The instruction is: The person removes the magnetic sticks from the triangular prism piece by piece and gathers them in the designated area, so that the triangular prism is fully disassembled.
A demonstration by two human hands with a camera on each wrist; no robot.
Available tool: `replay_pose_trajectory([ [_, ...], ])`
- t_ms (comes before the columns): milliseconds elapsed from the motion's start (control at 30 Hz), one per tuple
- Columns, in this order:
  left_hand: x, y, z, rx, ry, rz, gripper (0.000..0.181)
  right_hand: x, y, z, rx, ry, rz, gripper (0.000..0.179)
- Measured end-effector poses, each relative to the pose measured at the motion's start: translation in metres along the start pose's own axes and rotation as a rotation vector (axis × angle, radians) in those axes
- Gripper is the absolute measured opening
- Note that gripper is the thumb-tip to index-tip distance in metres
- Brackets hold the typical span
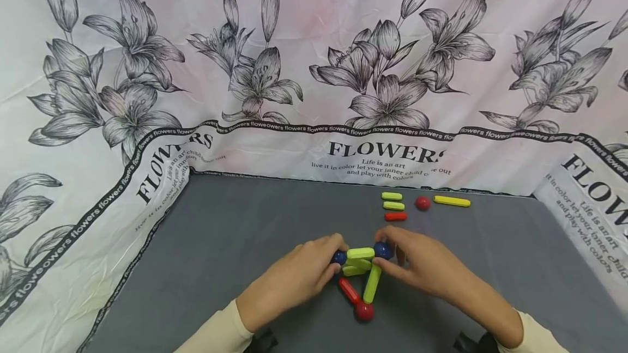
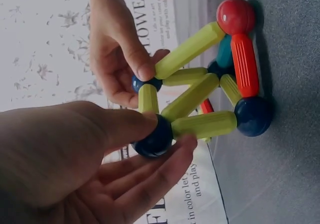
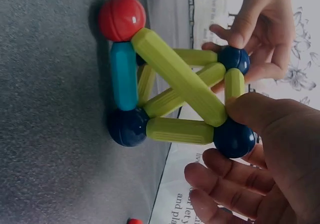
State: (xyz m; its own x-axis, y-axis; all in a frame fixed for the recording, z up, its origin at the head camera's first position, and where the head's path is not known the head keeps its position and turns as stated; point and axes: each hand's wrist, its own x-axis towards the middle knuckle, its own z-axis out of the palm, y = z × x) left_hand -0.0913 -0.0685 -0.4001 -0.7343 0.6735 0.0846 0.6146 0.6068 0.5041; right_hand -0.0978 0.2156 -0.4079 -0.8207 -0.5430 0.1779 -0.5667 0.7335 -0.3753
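A frame of ribbed magnetic rods and balls stands on the grey surface. Red ball (image 1: 364,311) is its near bottom corner, with a red rod (image 1: 349,291) and a teal rod (image 3: 124,76) joined to it. Two blue balls form the upper corners, linked by a short yellow-green rod (image 1: 360,253); further yellow-green rods run down from them. My left hand (image 1: 299,266) pinches the left upper blue ball (image 2: 155,136) between thumb and fingers. The right upper blue ball (image 3: 234,138) is pinched by my right hand (image 1: 422,263), its other fingers loosely bent.
Behind the frame lie two short yellow-green rods (image 1: 392,206), a short red rod (image 1: 395,216), a loose red ball (image 1: 422,203) and a longer yellow rod (image 1: 452,201). A flower-printed cloth (image 1: 275,151) borders the grey surface (image 1: 221,222) at the back and sides.
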Motion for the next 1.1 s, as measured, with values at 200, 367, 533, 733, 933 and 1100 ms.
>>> replay_pose_trajectory([
  [200,0.0,0.001,0.004,0.044,0.047,-0.032,0.022,-0.005,0.001,0.006,-0.021,-0.019,0.013,0.034],
  [367,0.001,0.001,0.007,0.037,0.077,-0.032,0.02,-0.005,0.003,0.01,-0.055,0.023,-0.013,0.028],
  [533,0.002,0.001,0.008,0.036,0.097,-0.036,0.017,-0.003,0.005,0.015,-0.072,0.064,-0.04,0.024],
  [733,0.002,0.003,0.01,0.041,0.091,-0.03,0.016,-0.008,0.004,0.019,-0.086,0.105,-0.056,0.024],
  [933,0.0,0.002,0.011,0.042,0.092,-0.022,0.016,-0.008,0.002,0.02,-0.115,0.127,-0.065,0.022],
  [1100,0.001,0.001,0.007,0.055,0.118,-0.007,0.017,-0.006,0.003,0.018,-0.141,0.174,-0.094,0.021],
])
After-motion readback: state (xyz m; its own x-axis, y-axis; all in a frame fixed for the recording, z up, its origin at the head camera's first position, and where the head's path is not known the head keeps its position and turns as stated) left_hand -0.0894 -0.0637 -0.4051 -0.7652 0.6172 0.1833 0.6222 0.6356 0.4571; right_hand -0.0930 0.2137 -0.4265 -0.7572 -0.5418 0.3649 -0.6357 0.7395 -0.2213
